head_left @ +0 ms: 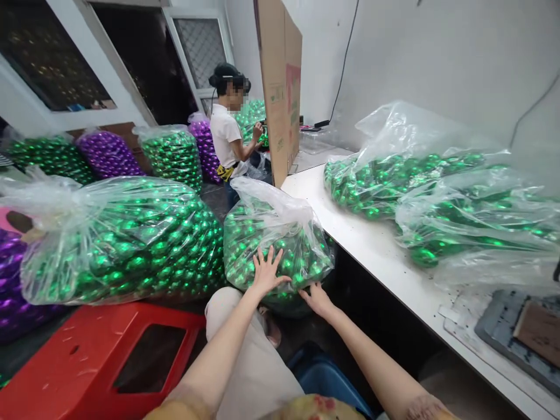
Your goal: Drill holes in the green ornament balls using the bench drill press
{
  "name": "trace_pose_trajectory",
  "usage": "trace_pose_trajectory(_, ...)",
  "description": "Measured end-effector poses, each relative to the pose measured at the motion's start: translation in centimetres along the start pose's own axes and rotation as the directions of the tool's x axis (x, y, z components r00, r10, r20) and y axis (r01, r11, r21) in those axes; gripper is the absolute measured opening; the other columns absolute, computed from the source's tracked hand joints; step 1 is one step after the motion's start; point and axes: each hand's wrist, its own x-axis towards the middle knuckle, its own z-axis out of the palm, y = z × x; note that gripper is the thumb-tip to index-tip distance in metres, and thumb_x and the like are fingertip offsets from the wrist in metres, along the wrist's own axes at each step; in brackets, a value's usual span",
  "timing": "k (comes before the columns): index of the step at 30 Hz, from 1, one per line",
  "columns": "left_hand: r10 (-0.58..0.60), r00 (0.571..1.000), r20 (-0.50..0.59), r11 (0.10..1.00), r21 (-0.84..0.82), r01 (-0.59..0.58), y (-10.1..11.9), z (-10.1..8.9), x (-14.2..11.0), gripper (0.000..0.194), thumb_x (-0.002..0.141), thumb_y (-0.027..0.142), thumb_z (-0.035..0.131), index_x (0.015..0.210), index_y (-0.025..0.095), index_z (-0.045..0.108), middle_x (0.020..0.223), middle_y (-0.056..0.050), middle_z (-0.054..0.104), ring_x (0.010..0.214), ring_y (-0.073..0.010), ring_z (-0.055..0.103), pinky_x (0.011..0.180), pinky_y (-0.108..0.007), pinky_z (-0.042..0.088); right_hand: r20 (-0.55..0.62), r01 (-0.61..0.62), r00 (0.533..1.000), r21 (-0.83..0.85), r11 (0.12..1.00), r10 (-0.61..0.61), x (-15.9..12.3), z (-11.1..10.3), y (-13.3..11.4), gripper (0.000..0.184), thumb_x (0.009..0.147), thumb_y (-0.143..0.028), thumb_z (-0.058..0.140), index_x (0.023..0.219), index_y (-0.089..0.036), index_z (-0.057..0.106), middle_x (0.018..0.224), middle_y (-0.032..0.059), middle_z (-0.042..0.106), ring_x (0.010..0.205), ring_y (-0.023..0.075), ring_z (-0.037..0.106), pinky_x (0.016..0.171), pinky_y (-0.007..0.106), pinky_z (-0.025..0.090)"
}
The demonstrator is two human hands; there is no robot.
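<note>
A clear plastic bag of shiny green balls stands on the floor in front of me, beside the white table. My left hand lies flat on its front with fingers spread. My right hand touches the lower edge of the same bag; its fingers curl under the plastic and are partly hidden.
A white table on the right carries two more bags of green balls. A larger bag of green balls lies at left, behind a red plastic stool. Purple and green bags line the back. Another person sits beyond, beside an upright cardboard sheet.
</note>
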Motion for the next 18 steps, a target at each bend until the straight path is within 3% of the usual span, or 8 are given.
trace_pose_trajectory(4,0.006,0.992,0.124,1.0,-0.022,-0.003,0.5,-0.7,2.9,0.093,0.086,0.075,0.05,0.161,0.035,0.012,0.171,-0.01,0.005,0.154,-0.0517,0.003,0.12,-0.068,0.015,0.041,0.151,0.988,-0.041,0.988,-0.149,-3.4,-3.2,1.6,0.038,0.092,-0.044,0.06,0.116,-0.014,0.062,0.112,0.0069,0.066,0.1,0.0146,0.065,0.089,0.037,0.058)
trace_pose_trajectory(8,-0.006,0.982,0.19,1.0,-0.028,0.012,0.6,-1.8,4.3,0.088,0.087,0.073,0.048,0.161,0.039,0.013,0.172,-0.008,0.003,0.153,-0.0528,0.007,0.119,-0.068,0.014,-0.194,0.299,0.931,-0.087,0.95,-0.311,-9.3,-7.4,4.2,0.034,0.095,-0.043,0.053,0.117,-0.021,0.065,0.119,0.0081,0.067,0.112,0.0185,0.063,0.1,0.042,0.056)
trace_pose_trajectory(10,-0.009,0.98,0.197,1.0,-0.024,0.014,0.6,-1.9,4.4,0.082,0.09,0.07,0.044,0.16,0.039,0.015,0.172,-0.006,0.004,0.153,-0.0516,0.008,0.12,-0.067,0.014,-0.369,0.311,0.865,-0.136,0.941,-0.339,-12.6,-9.8,6.1,0.032,0.096,-0.042,0.049,0.115,-0.024,0.068,0.123,0.0094,0.066,0.122,0.0226,0.058,0.11,0.047,0.049)
trace_pose_trajectory(14,-0.003,0.975,0.224,1.0,-0.019,0.007,0.9,-2.5,4.7,0.07,0.095,0.062,0.036,0.159,0.039,0.022,0.171,-0.006,0.011,0.154,-0.0467,0.014,0.121,-0.063,0.016,-0.653,0.195,0.695,-0.231,0.953,-0.301,-18.0,-13.9,11.5,0.032,0.093,-0.042,0.053,0.112,-0.025,0.071,0.126,0.0162,0.064,0.133,0.0344,0.047,0.115,0.061,0.037)
trace_pose_trajectory(16,-0.005,0.972,0.233,1.0,-0.013,0.008,1.2,-3.2,4.9,0.066,0.096,0.06,0.033,0.157,0.038,0.03,0.17,-0.007,0.017,0.153,-0.0455,0.02,0.12,-0.062,0.019,-0.714,0.111,0.595,-0.383,0.917,-0.37,-19.6,-15.2,14.3,0.036,0.089,-0.044,0.059,0.115,-0.022,0.07,0.128,0.0191,0.062,0.13,0.0378,0.048,0.109,0.061,0.042)
trace_pose_trajectory(18,-0.006,0.971,0.237,1.0,-0.011,0.009,1.7,-4.2,5.2,0.064,0.095,0.061,0.033,0.153,0.034,0.042,0.167,-0.01,0.026,0.149,-0.0447,0.03,0.118,-0.059,0.025,-0.704,0.069,0.548,-0.499,0.864,-0.451,-20.5,-15.7,16.7,0.034,0.089,-0.044,0.058,0.11,-0.021,0.071,0.12,0.0195,0.064,0.119,0.0348,0.055,0.099,0.056,0.048)
